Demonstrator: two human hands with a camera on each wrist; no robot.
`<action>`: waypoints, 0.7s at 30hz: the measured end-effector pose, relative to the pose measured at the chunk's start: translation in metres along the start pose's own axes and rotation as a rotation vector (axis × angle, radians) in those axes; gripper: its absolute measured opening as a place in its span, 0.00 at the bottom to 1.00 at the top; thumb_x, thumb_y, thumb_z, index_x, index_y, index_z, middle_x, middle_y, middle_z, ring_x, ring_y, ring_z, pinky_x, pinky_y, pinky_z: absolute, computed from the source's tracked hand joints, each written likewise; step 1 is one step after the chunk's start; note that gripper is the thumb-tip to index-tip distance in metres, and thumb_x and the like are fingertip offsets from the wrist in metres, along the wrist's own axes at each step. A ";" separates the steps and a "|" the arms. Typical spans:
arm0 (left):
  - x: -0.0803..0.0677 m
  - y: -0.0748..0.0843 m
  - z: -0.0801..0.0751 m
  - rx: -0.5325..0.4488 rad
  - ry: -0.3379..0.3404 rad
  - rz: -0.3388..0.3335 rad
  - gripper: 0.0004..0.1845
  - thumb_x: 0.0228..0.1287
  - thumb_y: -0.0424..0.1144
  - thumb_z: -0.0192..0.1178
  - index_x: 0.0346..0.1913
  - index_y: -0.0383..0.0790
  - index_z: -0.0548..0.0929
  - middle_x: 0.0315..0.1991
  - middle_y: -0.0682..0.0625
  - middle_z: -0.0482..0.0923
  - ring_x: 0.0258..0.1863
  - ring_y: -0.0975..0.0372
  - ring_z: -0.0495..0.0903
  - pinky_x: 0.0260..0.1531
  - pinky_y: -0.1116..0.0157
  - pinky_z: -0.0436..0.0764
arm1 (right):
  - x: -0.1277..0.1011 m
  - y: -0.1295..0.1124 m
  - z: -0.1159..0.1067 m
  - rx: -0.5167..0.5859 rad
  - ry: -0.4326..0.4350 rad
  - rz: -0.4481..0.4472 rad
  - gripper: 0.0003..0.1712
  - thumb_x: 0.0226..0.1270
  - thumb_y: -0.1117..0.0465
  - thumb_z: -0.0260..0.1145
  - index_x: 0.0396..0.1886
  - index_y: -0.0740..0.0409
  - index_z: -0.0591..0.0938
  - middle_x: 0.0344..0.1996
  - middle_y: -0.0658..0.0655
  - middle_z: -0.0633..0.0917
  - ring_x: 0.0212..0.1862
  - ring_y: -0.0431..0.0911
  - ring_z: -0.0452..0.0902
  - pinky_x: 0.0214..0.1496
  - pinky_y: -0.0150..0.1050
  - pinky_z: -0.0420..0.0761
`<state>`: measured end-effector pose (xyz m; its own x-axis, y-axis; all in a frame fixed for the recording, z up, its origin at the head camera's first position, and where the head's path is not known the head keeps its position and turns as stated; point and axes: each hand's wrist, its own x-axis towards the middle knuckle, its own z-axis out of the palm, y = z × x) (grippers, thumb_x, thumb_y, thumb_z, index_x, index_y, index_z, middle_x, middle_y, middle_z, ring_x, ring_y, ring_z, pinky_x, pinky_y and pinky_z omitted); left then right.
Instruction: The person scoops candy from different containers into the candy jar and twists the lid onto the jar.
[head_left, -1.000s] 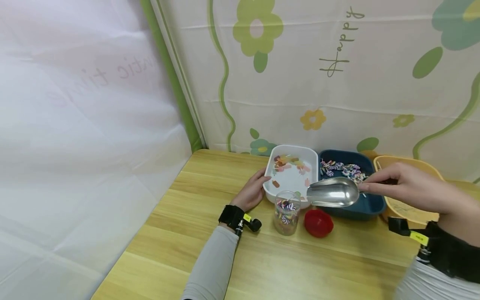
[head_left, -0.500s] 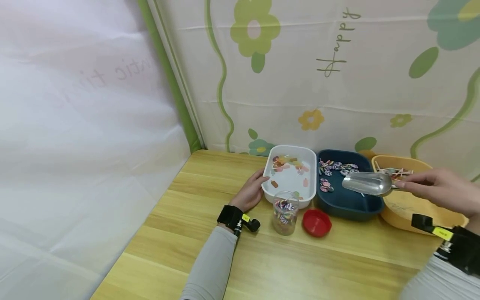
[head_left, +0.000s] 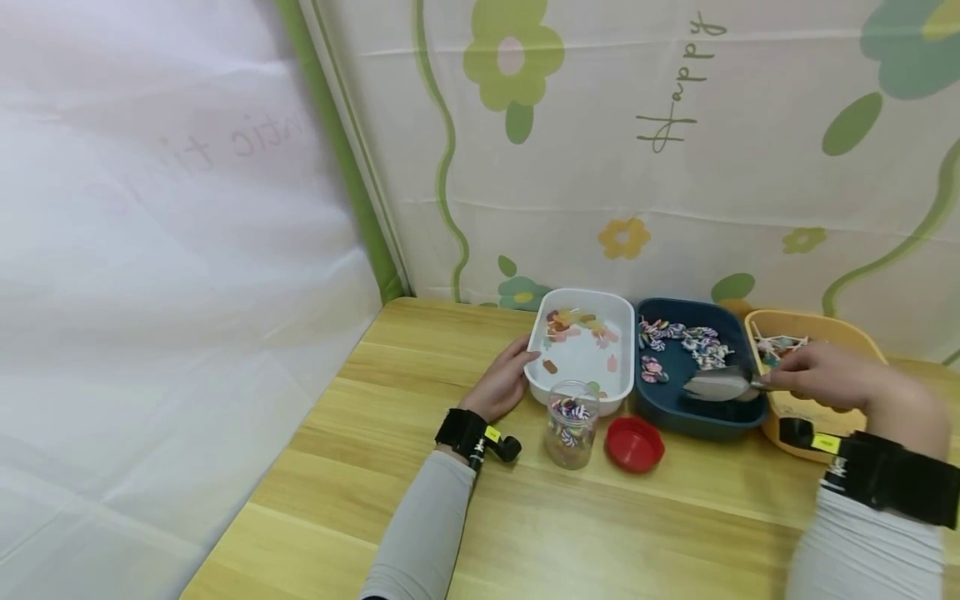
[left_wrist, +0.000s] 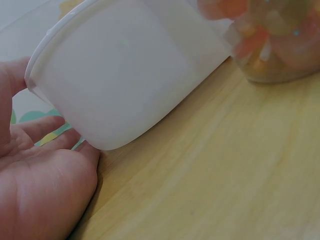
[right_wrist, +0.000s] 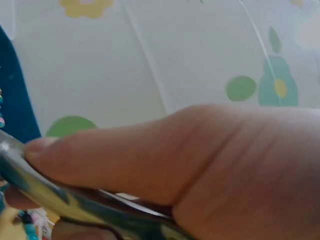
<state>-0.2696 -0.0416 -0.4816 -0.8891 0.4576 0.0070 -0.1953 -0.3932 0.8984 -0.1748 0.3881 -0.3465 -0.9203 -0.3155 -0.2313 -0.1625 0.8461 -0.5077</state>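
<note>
Head view: my right grip (head_left: 813, 375) pinches the metal scoop (head_left: 718, 386) by its handle, bowl down inside the blue tray (head_left: 690, 417) at two o'clock. My left grip (head_left: 501, 385), fingers relaxed, rests against the white tray (head_left: 581, 367) on the desk (head_left: 420, 367).

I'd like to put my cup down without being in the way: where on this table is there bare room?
Bare wood lies on the table left of the left hand, and along the near edge in front of the jar and red lid. The back right is crowded: white tray, blue tray, yellow tray, scoop.
</note>
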 end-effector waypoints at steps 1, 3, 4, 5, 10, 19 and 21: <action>0.000 0.000 0.000 0.001 0.000 -0.001 0.30 0.81 0.32 0.46 0.81 0.37 0.54 0.81 0.42 0.51 0.80 0.52 0.53 0.78 0.57 0.57 | 0.004 -0.002 0.002 -0.012 -0.005 -0.001 0.15 0.78 0.60 0.58 0.32 0.58 0.86 0.16 0.45 0.64 0.15 0.36 0.56 0.18 0.33 0.65; 0.000 0.000 0.000 0.002 0.006 -0.002 0.31 0.81 0.32 0.46 0.81 0.37 0.54 0.81 0.42 0.51 0.80 0.52 0.53 0.78 0.58 0.57 | 0.015 -0.007 0.006 -0.029 -0.003 -0.001 0.16 0.79 0.60 0.57 0.33 0.61 0.86 0.18 0.47 0.68 0.16 0.39 0.58 0.19 0.34 0.66; -0.001 0.000 0.001 0.002 0.012 -0.004 0.31 0.81 0.32 0.47 0.81 0.37 0.54 0.81 0.42 0.51 0.80 0.52 0.53 0.78 0.58 0.57 | 0.021 -0.009 0.009 -0.042 0.005 -0.016 0.16 0.79 0.61 0.57 0.36 0.63 0.87 0.20 0.48 0.71 0.18 0.40 0.61 0.22 0.35 0.67; -0.001 0.000 0.001 0.003 0.021 -0.006 0.31 0.81 0.32 0.47 0.81 0.37 0.55 0.81 0.41 0.51 0.79 0.52 0.53 0.78 0.58 0.58 | 0.028 -0.011 0.012 -0.049 0.016 -0.028 0.16 0.79 0.61 0.57 0.39 0.65 0.87 0.23 0.52 0.76 0.21 0.42 0.67 0.24 0.37 0.73; -0.001 -0.001 0.003 -0.001 0.051 -0.017 0.30 0.80 0.32 0.47 0.81 0.37 0.57 0.81 0.41 0.52 0.79 0.52 0.54 0.77 0.58 0.60 | 0.050 -0.016 0.022 -0.082 0.092 -0.084 0.18 0.79 0.62 0.58 0.47 0.73 0.87 0.42 0.68 0.87 0.43 0.57 0.82 0.46 0.58 0.84; 0.000 -0.001 0.003 -0.018 0.050 -0.008 0.30 0.81 0.31 0.47 0.80 0.38 0.57 0.81 0.41 0.52 0.79 0.52 0.54 0.77 0.58 0.59 | 0.046 0.002 0.025 -0.008 0.121 -0.160 0.16 0.77 0.61 0.62 0.52 0.67 0.88 0.49 0.66 0.88 0.48 0.41 0.81 0.46 0.40 0.85; 0.000 -0.001 0.002 -0.010 0.060 -0.015 0.30 0.80 0.32 0.48 0.80 0.38 0.57 0.81 0.42 0.52 0.79 0.52 0.55 0.77 0.59 0.60 | 0.043 0.008 0.024 0.053 0.093 -0.154 0.16 0.78 0.60 0.61 0.52 0.65 0.88 0.43 0.60 0.89 0.39 0.33 0.77 0.37 0.33 0.81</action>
<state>-0.2681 -0.0397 -0.4811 -0.9094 0.4147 -0.0327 -0.2125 -0.3953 0.8936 -0.2067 0.3711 -0.3809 -0.9154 -0.3961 -0.0713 -0.2870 0.7666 -0.5744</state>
